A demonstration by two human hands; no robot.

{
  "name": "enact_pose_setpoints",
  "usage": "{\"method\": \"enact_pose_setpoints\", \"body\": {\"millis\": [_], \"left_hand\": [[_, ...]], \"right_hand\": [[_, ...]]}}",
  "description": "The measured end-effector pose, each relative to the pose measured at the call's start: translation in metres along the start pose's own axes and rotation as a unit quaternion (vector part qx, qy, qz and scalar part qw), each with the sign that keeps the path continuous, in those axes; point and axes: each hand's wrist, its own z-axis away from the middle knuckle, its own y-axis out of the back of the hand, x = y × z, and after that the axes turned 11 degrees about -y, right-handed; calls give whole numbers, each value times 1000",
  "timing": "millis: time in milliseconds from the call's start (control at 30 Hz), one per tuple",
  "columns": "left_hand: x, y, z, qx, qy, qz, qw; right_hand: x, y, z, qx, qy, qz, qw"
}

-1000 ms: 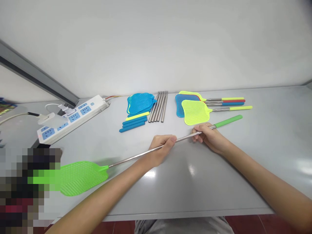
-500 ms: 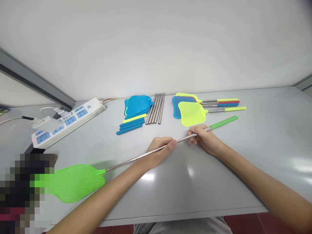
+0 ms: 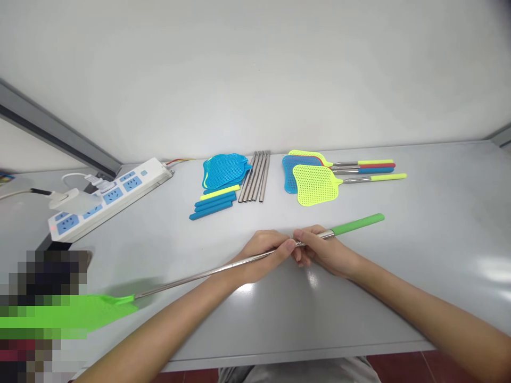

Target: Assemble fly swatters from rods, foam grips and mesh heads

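A green fly swatter (image 3: 211, 273) with a long metal telescopic rod lies slantwise across both my hands. My left hand (image 3: 267, 254) is closed on the middle of the rod, thumb on top. Close beside it, my right hand (image 3: 319, 249) pinches the thicker rod end just below the green grip (image 3: 359, 224). The green mesh head (image 3: 107, 311) is off to the left, partly covered by blurred blocks. Behind my hands lie assembled swatters, the nearest a yellow fly swatter (image 3: 317, 185) with its rod short.
Blue swatter heads (image 3: 225, 170) are stacked at the back, near several metal rods (image 3: 255, 178) and loose blue and yellow grips (image 3: 213, 205). A white power strip (image 3: 115, 197) with plugs stands at left. A wall rises behind the grey table (image 3: 431, 255).
My right hand has moved left and down the table with the grip, coming up against my left hand. The swatter head has slid further left, more of it behind the blurred blocks.
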Motion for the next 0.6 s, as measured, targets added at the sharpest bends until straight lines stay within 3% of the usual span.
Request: {"method": "enact_pose_setpoints", "body": {"millis": [267, 600], "left_hand": [[-1, 0, 0, 9, 10, 40, 999], [-4, 1, -1, 15, 13, -2, 1000]], "right_hand": [[-1, 3, -2, -13, -4, -13, 1000], [-1, 5, -4, -14, -4, -31, 999]]}}
